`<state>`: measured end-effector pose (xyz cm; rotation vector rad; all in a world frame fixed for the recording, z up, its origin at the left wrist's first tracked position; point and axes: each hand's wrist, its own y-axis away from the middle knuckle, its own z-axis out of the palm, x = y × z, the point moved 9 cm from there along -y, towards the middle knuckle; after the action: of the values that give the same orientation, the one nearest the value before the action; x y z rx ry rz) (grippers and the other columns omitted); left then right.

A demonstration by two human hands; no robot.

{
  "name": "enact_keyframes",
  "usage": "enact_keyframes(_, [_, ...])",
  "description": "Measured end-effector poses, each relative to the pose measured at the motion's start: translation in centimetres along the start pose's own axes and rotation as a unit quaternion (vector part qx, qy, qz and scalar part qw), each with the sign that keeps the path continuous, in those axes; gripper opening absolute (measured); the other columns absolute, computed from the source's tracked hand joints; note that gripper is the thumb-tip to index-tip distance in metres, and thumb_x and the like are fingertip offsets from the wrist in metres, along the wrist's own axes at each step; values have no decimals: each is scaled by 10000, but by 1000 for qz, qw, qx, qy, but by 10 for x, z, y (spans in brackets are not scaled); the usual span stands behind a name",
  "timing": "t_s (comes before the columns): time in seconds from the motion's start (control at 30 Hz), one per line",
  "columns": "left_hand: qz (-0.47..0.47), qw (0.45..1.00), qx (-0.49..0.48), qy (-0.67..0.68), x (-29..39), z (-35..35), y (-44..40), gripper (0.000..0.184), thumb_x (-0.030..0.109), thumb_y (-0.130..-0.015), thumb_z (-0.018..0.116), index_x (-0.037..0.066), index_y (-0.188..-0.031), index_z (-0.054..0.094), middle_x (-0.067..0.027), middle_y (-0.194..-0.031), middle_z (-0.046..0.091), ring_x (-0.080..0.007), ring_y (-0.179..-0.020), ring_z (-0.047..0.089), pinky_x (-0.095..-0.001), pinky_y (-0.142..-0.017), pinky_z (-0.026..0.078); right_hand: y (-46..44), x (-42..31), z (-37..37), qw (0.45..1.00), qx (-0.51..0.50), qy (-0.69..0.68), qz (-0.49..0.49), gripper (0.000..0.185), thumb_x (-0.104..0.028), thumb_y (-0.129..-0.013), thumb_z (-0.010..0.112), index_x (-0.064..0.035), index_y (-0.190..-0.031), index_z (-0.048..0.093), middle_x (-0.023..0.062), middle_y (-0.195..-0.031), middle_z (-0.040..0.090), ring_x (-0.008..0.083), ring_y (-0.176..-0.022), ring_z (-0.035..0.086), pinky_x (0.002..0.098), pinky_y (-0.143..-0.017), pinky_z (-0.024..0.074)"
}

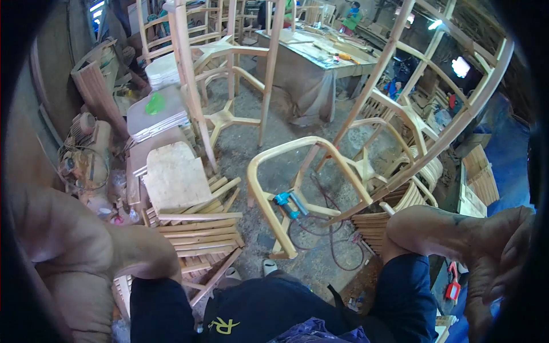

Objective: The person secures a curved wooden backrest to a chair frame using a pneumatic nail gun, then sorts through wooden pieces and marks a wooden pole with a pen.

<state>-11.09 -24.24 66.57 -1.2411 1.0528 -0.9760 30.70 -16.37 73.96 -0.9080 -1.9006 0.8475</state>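
Note:
Both arms are bent, with the hands raised close to the camera at the sides of the view. My left hand (68,257) is large at the left edge; its fingers are cut off or in the dark rim. My right hand (503,257) is at the right edge, its palm and wrist creased, its fingertips running out of view. Whether either holds anything is hidden. Ahead on the floor stands a wooden chair frame (309,143) with a curved rail and no seat. A teal air tool (290,204) with a hose (343,266) shows through it.
Stacked wooden slats (200,240) and seat panels (177,174) lie on the left, beside a dusty motor (86,154). Tall chair frames (191,86) stand behind. A workbench (297,74) with tools is at the back. More wooden parts (480,177) are on the right.

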Motion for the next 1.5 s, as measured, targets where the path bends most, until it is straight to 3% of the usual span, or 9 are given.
enact_keyframes(0.3, [-19,999,-25,-23,-1,31,23,469,121,-898,697,39,-1336,552,-104,-1240,598,-204,-952,639,-343,-724,559,40,41,42,998,-15,-45,38,153,-70,-987,562,-18,-1094,658,146,-924,660,252,-856,703,482,-850,561])
enact_keyframes(1.03, [-116,991,-10,-67,-62,-13,28,433,74,-902,690,44,-1313,556,-78,-1204,605,-176,-926,644,-314,-677,567,57,60,27,997,-14,-15,70,129,-4,-965,581,-4,-1038,687,138,-837,683,231,-801,706,442,-813,571])
enact_keyframes(1.23, [-236,964,14,-123,-105,-17,94,424,62,-903,688,45,-1306,557,-71,-1194,607,-168,-919,646,-305,-664,570,118,76,34,969,69,79,223,127,14,-959,586,0,-1023,695,135,-813,689,226,-785,707,431,-803,574])
enact_keyframes(1.3, [-367,914,31,-168,-132,-15,169,421,58,-904,688,46,-1304,557,-68,-1191,608,-165,-917,646,-303,-660,570,183,93,58,900,110,117,406,126,20,-957,588,1,-1018,697,134,-805,692,224,-780,707,427,-800,575])
enact_keyframes(1.33, [-466,870,47,-154,-144,-6,222,420,56,-904,687,46,-1303,558,-67,-1189,608,-164,-915,646,-301,-658,571,229,99,79,835,118,110,527,126,23,-956,589,2,-1015,698,134,-801,693,223,-778,707,425,-799,576])
enact_keyframes(1.37, [-576,806,86,-101,-148,5,288,418,54,-904,687,46,-1302,558,-66,-1188,609,-163,-914,646,-300,-656,571,278,99,103,732,148,70,661,110,25,-946,639,8,-1035,702,111,-878,716,174,-819,708,312,-749,563])
enact_keyframes(1.43, [-742,608,261,110,-127,44,425,365,231,-980,691,53,-1278,578,-66,-1173,631,-238,-978,693,-362,-724,601,355,83,161,693,15,47,719,223,88,-900,619,-27,-1063,719,61,-982,741,143,-821,706,272,-736,542])
enact_keyframes(1.47, [-777,483,333,229,-103,67,504,435,355,-1028,604,37,-1324,572,-141,-1135,667,-312,-1052,699,-444,-809,594,391,67,192,649,-62,-34,757,264,74,-893,623,-49,-1101,730,64,-1012,748,145,-884,708,297,-792,551])
enact_keyframes(1.5, [-807,407,360,233,-76,88,544,452,384,-1039,573,46,-1339,560,-143,-1169,650,-324,-1089,685,-472,-849,583,425,38,222,605,-3,-134,785,279,49,-899,652,-46,-1150,724,94,-1078,743,159,-994,700,312,-880,545])
